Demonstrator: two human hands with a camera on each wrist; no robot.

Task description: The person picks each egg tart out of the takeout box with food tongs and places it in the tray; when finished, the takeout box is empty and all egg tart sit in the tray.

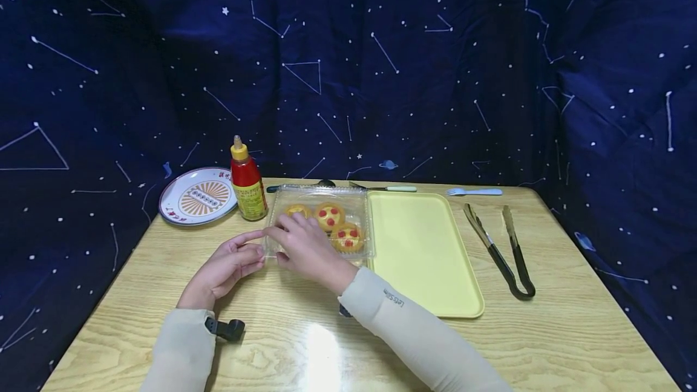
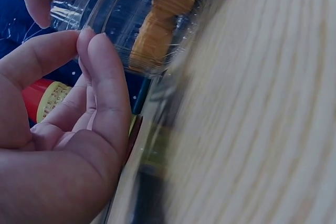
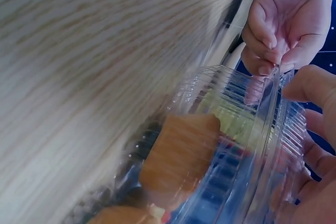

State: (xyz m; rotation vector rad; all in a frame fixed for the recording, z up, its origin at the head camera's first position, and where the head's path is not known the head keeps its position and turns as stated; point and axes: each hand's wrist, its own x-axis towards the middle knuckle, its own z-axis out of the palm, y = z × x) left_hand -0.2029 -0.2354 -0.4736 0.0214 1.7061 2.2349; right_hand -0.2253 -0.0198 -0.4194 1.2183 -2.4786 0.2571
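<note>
The left hand (image 1: 231, 266) pinches the near left corner of the clear container (image 1: 355, 197); the right hand (image 1: 309, 248) grips its left side.

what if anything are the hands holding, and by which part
The left hand pinches the clear container by its rim's near left corner; whether the right hand grips it cannot be told.

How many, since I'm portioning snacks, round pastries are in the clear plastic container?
3 visible: one pastry at the back left, partly behind the right hand; a second just right of the first; a third at the front right. The hand may hide another.
</note>
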